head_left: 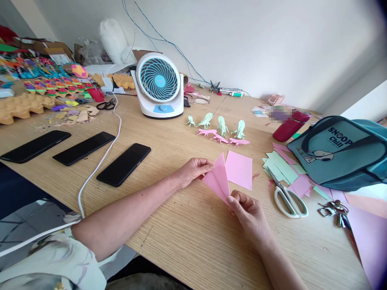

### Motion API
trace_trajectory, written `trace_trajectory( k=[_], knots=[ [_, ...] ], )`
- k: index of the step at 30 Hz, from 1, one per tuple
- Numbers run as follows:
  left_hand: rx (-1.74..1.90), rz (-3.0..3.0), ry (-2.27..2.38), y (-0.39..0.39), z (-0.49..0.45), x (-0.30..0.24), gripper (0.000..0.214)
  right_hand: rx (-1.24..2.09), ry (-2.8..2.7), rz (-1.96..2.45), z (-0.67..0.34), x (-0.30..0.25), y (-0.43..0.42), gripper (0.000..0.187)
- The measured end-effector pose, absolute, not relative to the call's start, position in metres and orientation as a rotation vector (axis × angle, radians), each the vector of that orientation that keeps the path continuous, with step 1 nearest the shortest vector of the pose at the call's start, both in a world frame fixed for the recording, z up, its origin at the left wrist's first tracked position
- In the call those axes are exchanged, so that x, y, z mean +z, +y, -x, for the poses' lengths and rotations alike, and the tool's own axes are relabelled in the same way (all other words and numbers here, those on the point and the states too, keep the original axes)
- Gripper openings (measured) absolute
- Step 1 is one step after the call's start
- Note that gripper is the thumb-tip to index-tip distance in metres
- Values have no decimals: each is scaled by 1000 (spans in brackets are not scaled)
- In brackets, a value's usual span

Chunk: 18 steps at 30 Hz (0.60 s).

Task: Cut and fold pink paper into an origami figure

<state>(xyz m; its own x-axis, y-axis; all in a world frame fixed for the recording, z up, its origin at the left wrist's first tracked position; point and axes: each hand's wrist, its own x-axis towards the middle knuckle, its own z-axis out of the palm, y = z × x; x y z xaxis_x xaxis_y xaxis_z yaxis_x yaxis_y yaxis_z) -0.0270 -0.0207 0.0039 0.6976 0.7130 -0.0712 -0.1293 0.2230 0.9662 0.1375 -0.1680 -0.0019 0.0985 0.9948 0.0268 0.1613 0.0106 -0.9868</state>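
Between my two hands is a folded piece of pink paper (217,179), raised just off the table and creased into a pointed shape. My left hand (195,170) pinches its left edge between thumb and fingers. At its lower right corner, my right hand (246,209) grips with the thumb on top and the fingers curled beneath. A flat pink paper rectangle (239,169) lies right behind the folded piece. Farther back stand several folded green paper figures (223,125) with pink paper figures (220,137) in front of them.
Scissors (287,197) with white handles lie right of my right hand, beside green and pink paper pieces (279,167), keys (337,209) and a teal bag (338,153). A red bottle (290,125) leans nearby. Left are a black phone (123,164), a white cable (99,157) and a fan (160,86).
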Motion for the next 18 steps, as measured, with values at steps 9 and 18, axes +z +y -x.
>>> trace_trajectory(
  k=[9,18],
  knots=[
    [523,-1209,489,-23,29,5,33,1081,-1154,1287,-142,-3,-171,45],
    [347,-1113,294,-41,24,11,29,1122,-1147,1320,-139,4,-169,35]
  ],
)
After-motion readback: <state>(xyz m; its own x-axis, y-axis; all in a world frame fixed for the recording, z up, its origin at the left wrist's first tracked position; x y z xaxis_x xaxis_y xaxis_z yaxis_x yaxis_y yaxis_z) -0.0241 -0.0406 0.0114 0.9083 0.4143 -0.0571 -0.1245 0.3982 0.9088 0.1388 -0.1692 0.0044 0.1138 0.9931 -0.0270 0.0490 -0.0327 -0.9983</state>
